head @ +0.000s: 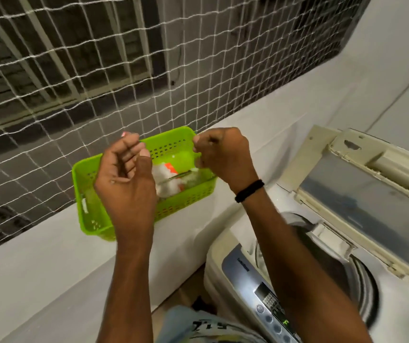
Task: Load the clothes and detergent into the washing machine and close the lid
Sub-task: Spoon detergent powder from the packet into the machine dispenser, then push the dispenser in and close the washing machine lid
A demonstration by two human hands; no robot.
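L hand (pixel 126 174) and R hand (pixel 223 157) are raised side by side, apart, above a green basket (pixel 79 191). L hand: fingers curled toward the thumb, with a small pink-white bit at the fingertips; cannot tell whether it is pinched. R hand: fingers curled into a fist, no item visible in it; black band (pixel 249 191) on the wrist. The basket sits on a white ledge (pixel 37 256) next to a net (pixel 74 70) and holds a white/orange pouch (pixel 166 175), partly hidden by the hands. The washer (pixel 396 305) stands at lower R beside the ledge, its lid (pixel 362 194) raised and tilted back, its drum (pixel 362 278) exposed. Drum contents are too dark to tell. The ctrl panel (pixel 260 293) faces the person.
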